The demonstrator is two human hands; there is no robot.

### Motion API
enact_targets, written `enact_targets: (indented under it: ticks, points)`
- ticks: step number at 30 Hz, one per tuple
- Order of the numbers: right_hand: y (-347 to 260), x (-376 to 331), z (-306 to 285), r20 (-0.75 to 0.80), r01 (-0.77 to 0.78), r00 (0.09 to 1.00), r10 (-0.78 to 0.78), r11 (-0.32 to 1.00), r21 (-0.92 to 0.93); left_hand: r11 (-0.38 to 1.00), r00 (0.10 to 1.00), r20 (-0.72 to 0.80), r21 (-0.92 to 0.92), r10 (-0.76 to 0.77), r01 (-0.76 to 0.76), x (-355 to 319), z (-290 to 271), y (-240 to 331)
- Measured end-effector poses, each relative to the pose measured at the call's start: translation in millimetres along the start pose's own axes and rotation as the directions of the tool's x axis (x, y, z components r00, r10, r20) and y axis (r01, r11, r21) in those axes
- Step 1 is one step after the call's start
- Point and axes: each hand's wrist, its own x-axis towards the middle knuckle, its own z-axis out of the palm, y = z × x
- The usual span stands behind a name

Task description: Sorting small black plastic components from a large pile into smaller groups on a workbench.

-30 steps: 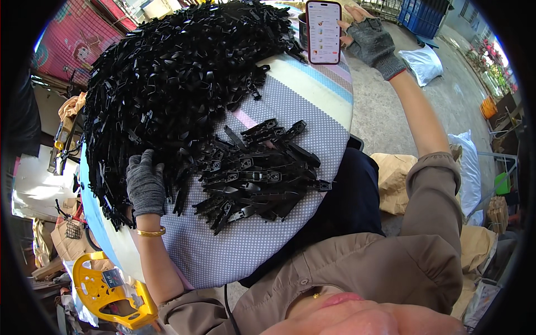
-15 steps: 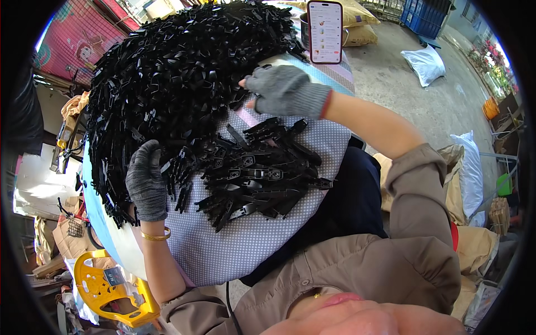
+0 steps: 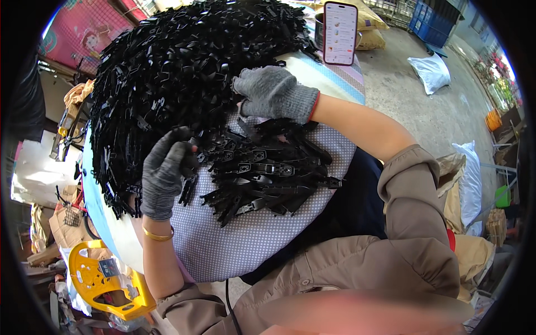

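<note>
A large heap of black plastic parts [image 3: 178, 72] covers the far left of the round table. Nearer to me lies a smaller pile of long black plastic clips [image 3: 268, 170], many lying roughly side by side. My left hand [image 3: 163, 176], in a dark grey fingerless glove, is between the heap and this pile, fingers apart over some loose parts; their tips are partly lost against the black. My right hand [image 3: 277, 94], in a lighter grey glove, is at the heap's right edge. Its fingers and thumb are bent together around a black plastic part, mostly hidden.
A phone [image 3: 339, 33] with a lit screen stands upright at the table's far edge, before a dark cup. A patterned cloth [image 3: 223, 251] covers the table. A yellow plastic chair [image 3: 84, 273] is at lower left. White sacks [image 3: 430, 72] and a blue bin [image 3: 430, 22] stand beyond.
My left hand has moved right, away from the heap's edge toward the smaller pile, and its fingers have stretched out. My right hand has shifted slightly left and its fingers have closed. The view has shifted slightly.
</note>
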Motion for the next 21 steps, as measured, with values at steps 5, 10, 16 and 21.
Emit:
enact_targets:
  ticks: [5,10,16,21]
  points:
    - [-38.6,12.9,-17.1,0.067,-0.089,0.996,0.059,0.634,0.768,0.991,0.986,0.165,0.131,-0.032,0.01,-9.0,15.8,3.3]
    - [-57.3,10.0,-11.0,0.184,-0.107,0.974,-0.13,0.447,0.888,0.925,0.957,0.252,0.309,0.143,-0.22,-10.9,12.0,-14.1]
    - [-49.0,3.6,-31.7,0.134,0.057,0.938,-0.318,0.526,0.849,0.513,0.873,0.363,0.708,0.325,-0.485,-12.7,22.4,-5.6]
    - [-47.9,-2.1,-32.2,0.231,-0.199,0.972,-0.051,0.348,0.916,0.621,0.889,0.264,0.641,0.374,-0.451,-11.8,26.1,-8.7]
